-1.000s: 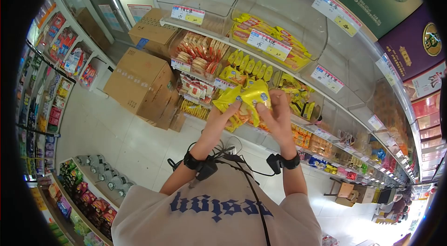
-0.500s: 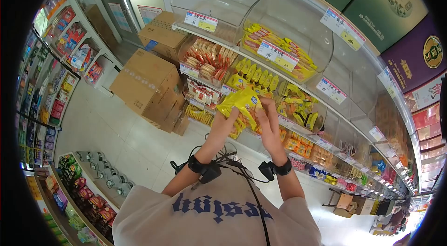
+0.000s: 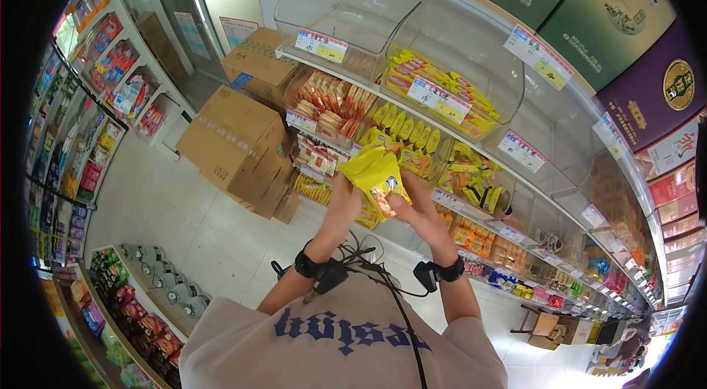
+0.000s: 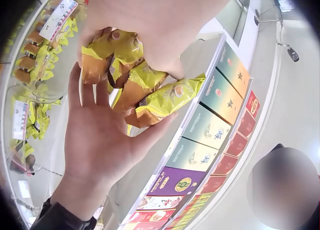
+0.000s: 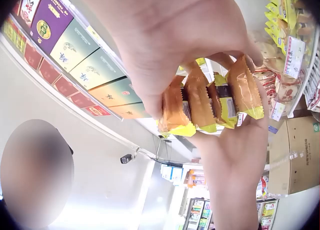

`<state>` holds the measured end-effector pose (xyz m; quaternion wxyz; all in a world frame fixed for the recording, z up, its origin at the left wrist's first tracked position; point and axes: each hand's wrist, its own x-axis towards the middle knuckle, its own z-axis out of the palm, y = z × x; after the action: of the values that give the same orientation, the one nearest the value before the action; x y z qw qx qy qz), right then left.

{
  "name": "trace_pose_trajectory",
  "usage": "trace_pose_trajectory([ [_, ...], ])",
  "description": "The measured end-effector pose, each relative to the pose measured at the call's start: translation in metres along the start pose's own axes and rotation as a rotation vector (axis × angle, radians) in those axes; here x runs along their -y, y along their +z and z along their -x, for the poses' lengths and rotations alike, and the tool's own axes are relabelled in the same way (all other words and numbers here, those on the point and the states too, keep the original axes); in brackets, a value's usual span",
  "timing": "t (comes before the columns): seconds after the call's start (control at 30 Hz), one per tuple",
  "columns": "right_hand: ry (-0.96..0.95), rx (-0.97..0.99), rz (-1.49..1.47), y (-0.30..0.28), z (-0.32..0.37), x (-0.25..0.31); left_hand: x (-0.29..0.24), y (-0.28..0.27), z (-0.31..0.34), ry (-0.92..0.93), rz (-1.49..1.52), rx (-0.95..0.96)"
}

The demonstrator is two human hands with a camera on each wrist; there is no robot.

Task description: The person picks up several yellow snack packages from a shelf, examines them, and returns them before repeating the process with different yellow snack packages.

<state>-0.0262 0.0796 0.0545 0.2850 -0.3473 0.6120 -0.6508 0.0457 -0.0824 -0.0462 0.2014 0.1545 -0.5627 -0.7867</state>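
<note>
Several yellow-and-brown wrapped snack packets (image 3: pixel 374 168) are held side by side in front of the chest. In the head view my left hand (image 3: pixel 343 206) grips the bundle from its left side, and my right hand (image 3: pixel 423 217) grips it from the right, thumb on the front wrapper. The left wrist view shows the packets (image 4: pixel 167 101) in a row between the two hands, the right hand's (image 4: pixel 97 142) fingers behind them. Brown crimped ends of the packets (image 5: pixel 200 102) show in the right wrist view, with the left hand (image 5: pixel 235 157) curled around the far side.
Beyond the hands stands a shelf with clear bins: yellow packets (image 3: pixel 471 175), red-and-white packs (image 3: pixel 331 103) and a yellow-wrapped stack (image 3: pixel 431 91). Cardboard boxes (image 3: pixel 232 142) stand on the floor at left. Large gift boxes (image 3: pixel 582 13) line the top right. Cables (image 3: pixel 361 260) hang between the wrists.
The bundle has been turned and drawn together between the hands, its front now tilted toward the chest. The right thumb has shifted onto the front. The head view has moved slightly.
</note>
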Motion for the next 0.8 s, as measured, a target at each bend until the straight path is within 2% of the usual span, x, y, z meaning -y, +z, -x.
trace_pose_trajectory([
  [0.03, 0.030, 0.013, -0.005, 0.001, 0.000, -0.001, 0.000, 0.000, 0.000, 0.000, 0.044, 0.006],
  [0.13, 0.033, -0.027, 0.047, 0.003, -0.001, -0.011, -0.019, 0.002, 0.007, -0.155, 0.319, 0.008],
  [0.23, -0.010, -0.056, 0.051, 0.006, -0.004, -0.016, -0.035, 0.007, 0.010, 0.043, 0.103, 0.039],
  [0.4, -0.081, -0.106, 0.173, 0.015, -0.003, -0.009, -0.006, -0.008, 0.004, 0.099, 0.059, 0.082],
  [0.47, -0.096, -0.128, 0.159, 0.018, -0.004, -0.007, -0.002, -0.012, 0.005, 0.147, -0.109, 0.076],
  [0.53, -0.112, -0.129, 0.120, 0.017, -0.004, -0.010, -0.032, -0.003, 0.016, 0.213, -0.421, 0.060],
  [0.63, -0.134, -0.112, 0.100, 0.020, -0.005, -0.013, -0.012, 0.000, 0.012, 0.138, 0.106, 0.089],
  [0.73, -0.131, -0.147, 0.181, 0.025, -0.003, -0.025, -0.016, 0.007, 0.017, 0.097, 0.223, 0.044],
  [0.8, -0.216, -0.177, 0.283, 0.036, -0.005, -0.027, -0.016, 0.014, 0.021, 0.041, 0.380, 0.019],
])
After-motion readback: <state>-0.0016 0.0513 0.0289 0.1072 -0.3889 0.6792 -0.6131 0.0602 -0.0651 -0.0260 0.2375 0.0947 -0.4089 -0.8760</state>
